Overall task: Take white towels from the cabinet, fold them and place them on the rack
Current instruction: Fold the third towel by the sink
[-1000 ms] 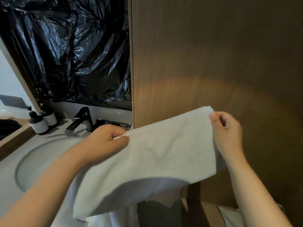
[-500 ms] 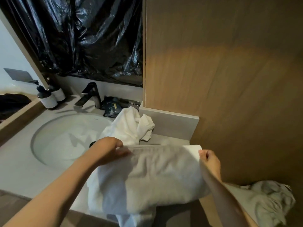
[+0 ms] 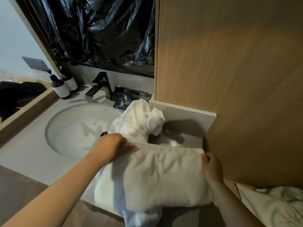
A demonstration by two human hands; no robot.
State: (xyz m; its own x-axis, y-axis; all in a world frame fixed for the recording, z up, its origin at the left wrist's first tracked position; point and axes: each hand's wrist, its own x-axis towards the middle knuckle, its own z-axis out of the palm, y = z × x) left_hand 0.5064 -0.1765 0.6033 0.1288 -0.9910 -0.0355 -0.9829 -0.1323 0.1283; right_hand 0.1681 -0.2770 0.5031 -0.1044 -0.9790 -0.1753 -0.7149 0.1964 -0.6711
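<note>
A white towel [image 3: 157, 176] lies doubled over across the front of the grey counter [image 3: 29, 159], its lower end hanging past the edge. My left hand [image 3: 113, 146] pinches the towel's upper left corner. My right hand [image 3: 212, 167] grips the upper right corner beside the wooden cabinet [image 3: 229, 79]. Behind the folded towel a second white towel [image 3: 137, 122] sits crumpled between the sink and the cabinet base.
A round sink [image 3: 73, 126] with a dark tap [image 3: 100, 86] is set in the counter on the left. Two dark pump bottles [image 3: 60, 87] stand at the back left, a dark sachet [image 3: 122, 99] behind the basin. More white cloth [image 3: 275, 208] lies low at the right.
Both hands have brought the towel down from in front of the cabinet to the counter's front. My view has tilted down, so the sink and crumpled towel show.
</note>
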